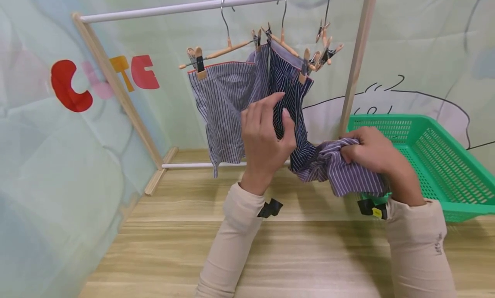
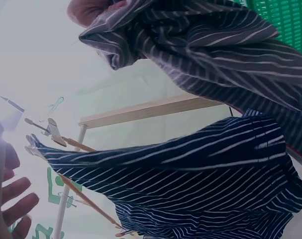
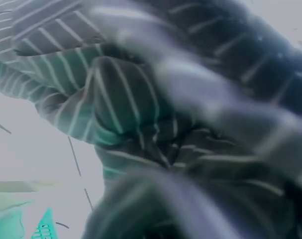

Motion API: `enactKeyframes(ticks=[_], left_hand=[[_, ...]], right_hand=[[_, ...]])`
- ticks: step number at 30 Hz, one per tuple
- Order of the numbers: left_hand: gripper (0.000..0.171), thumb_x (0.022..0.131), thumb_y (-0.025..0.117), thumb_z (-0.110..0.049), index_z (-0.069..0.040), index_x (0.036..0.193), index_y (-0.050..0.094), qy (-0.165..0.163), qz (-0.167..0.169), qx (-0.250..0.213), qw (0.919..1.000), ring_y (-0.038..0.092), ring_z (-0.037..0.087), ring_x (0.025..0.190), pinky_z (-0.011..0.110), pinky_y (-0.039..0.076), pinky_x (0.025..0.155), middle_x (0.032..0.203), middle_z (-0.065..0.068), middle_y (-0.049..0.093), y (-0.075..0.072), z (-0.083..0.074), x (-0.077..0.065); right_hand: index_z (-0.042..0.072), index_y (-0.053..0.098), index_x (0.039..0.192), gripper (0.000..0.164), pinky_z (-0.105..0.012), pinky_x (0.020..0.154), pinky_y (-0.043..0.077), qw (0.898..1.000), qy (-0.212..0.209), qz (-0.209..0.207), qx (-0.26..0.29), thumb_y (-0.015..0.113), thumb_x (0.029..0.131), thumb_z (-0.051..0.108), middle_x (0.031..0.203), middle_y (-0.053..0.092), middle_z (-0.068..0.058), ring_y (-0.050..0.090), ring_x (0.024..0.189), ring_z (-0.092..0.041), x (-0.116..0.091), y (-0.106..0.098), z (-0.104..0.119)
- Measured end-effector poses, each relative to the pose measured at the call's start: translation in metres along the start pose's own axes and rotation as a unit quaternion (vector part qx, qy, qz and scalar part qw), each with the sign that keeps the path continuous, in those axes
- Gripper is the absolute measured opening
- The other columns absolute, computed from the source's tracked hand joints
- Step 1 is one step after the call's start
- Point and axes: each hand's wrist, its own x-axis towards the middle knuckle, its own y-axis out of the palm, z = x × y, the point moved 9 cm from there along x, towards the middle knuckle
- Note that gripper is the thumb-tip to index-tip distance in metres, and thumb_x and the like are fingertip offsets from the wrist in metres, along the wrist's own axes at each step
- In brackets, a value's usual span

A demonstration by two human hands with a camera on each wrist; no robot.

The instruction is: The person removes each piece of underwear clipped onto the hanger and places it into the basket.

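My right hand (image 1: 369,150) grips a bunched purple garment with white stripes (image 1: 355,173), in front of the green basket's left end. The same striped cloth (image 3: 126,94) fills most of the right wrist view. My left hand (image 1: 267,126) is raised with fingers bent and thumb apart, holding nothing. Behind it hang navy striped shorts (image 1: 297,96), clipped to a wooden hanger (image 1: 286,47). To their left, grey-blue striped shorts (image 1: 226,104) hang from another clip hanger (image 1: 228,50). In the left wrist view the navy shorts (image 2: 190,159) hang below the purple cloth (image 2: 215,45).
A small rack with a white top rail (image 1: 162,10) and wooden posts (image 1: 357,62) stands on the wood-grain table (image 1: 185,246). A third clip hanger (image 1: 325,44) hangs at the rail's right. The green basket (image 1: 456,208) sits on the right, beside the post.
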Motion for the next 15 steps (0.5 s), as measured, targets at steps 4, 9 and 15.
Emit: enactKeyframes(ticks=[4,9,15], left_hand=[[0.027,0.087,0.05,-0.01,0.0,0.11,0.062,0.001,-0.002,-0.002,1.0,0.057,0.021,0.094,0.039,0.044,0.076,0.105,0.011,0.067,-0.002,0.001,0.0],[0.029,0.082,0.051,-0.004,0.0,0.108,0.062,0.004,-0.007,-0.003,1.0,0.057,0.021,0.088,0.039,0.044,0.074,0.1,0.009,0.068,-0.003,0.002,0.001],[0.031,0.079,0.05,-0.001,0.0,0.107,0.062,0.003,-0.006,-0.007,1.0,0.056,0.022,0.088,0.04,0.044,0.074,0.1,0.01,0.068,-0.004,0.005,0.0]], right_hand=[[0.008,0.062,0.069,0.008,-0.032,0.048,0.028,0.999,0.001,-0.046,0.01,0.057,0.064,0.004,0.061,0.046,-0.005,0.037,0.057,-0.021,-0.002,-0.011,-0.002],[0.011,0.043,0.057,0.018,-0.032,0.045,0.025,0.994,0.004,-0.106,0.022,0.056,0.064,0.001,0.055,0.032,-0.001,0.03,0.051,-0.019,-0.007,-0.027,-0.006],[0.005,0.054,0.066,0.006,-0.033,0.041,0.028,0.984,0.045,-0.17,0.035,0.055,0.071,0.001,0.056,0.039,-0.005,0.034,0.051,-0.02,-0.017,-0.047,-0.017]])
